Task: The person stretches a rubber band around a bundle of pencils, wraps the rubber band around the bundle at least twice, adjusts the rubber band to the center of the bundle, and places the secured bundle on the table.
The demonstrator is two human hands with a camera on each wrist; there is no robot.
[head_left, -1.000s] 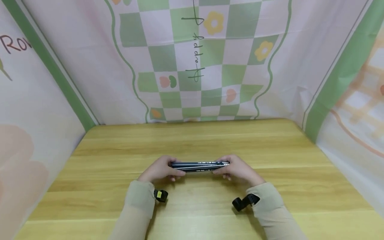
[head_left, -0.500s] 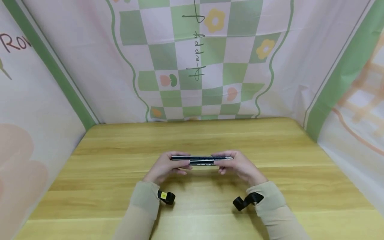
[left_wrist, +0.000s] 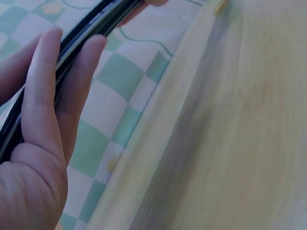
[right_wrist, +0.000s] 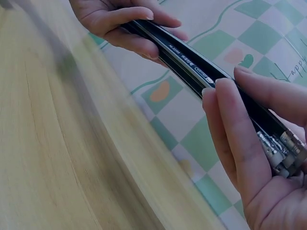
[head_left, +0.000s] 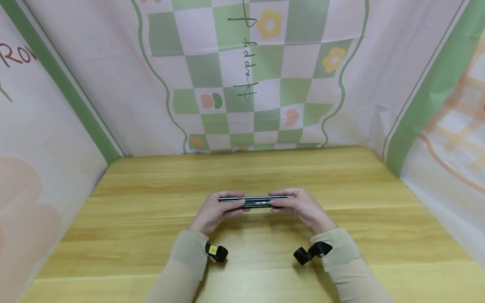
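- Head view: the left hand [head_left: 214, 211] and the right hand [head_left: 305, 211] hold a bundle of slim dark sticks [head_left: 257, 202] crosswise between them, raised above the wooden table [head_left: 250, 269].
- Left wrist view: the left hand's fingers are closed against its end of the bundle.
- Right wrist view: the right hand's thumb and fingers pinch the other end, silvery tips [right_wrist: 283, 151] showing near the palm.
- Beyond the table hangs a green-and-white checked cloth [head_left: 267, 61].

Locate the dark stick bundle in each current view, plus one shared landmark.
Head: dark stick bundle, just below centre, roughly level.
Left wrist: bundle, upper left, reaching the top edge.
Right wrist: bundle, slanting from upper centre down rightward.
Shared landmark: checkered backdrop.
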